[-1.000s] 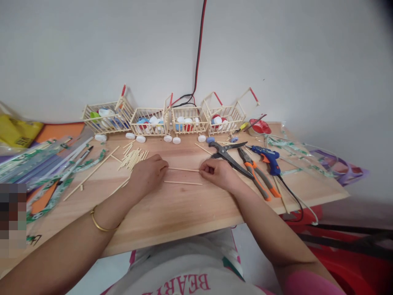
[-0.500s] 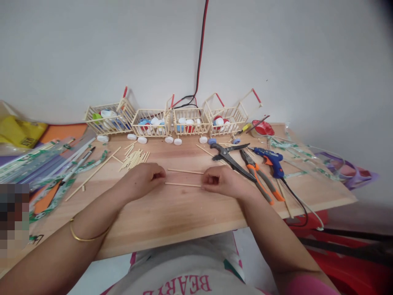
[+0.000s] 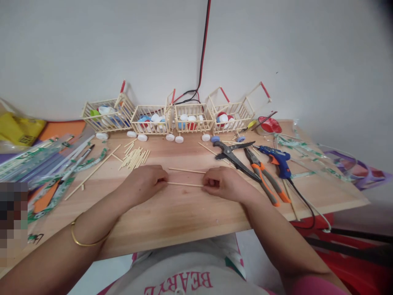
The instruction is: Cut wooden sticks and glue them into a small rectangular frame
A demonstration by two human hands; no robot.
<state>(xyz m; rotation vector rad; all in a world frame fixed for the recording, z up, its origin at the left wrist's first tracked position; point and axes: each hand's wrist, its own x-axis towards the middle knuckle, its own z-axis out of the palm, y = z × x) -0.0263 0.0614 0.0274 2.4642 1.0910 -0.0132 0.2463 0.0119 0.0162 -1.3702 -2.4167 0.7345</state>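
Two thin wooden sticks lie roughly side by side over the table, a lower stick [image 3: 185, 184] and an upper stick [image 3: 186, 170]. My left hand [image 3: 147, 182] is closed in a pinch at the lower stick's left end. The fingers of my right hand [image 3: 223, 183] are closed at the same stick's right end. The upper stick's right end runs up to my right fingers; whether they touch it I cannot tell. Just behind my left hand is a pile of short sticks [image 3: 134, 157].
Several stick-built carts [image 3: 151, 119] with bottle caps stand along the wall. To the right lie black cutters [image 3: 235, 157], orange-handled pliers [image 3: 267, 180] and a blue glue gun [image 3: 278, 157]. Plastic packaging [image 3: 39, 155] and a pen [image 3: 76, 164] lie left. The table's front edge [image 3: 175, 241] is close to my body.
The view has shifted slightly. My left fingertips have moved a little right, up to the lower stick's end. My right hand keeps its grip.
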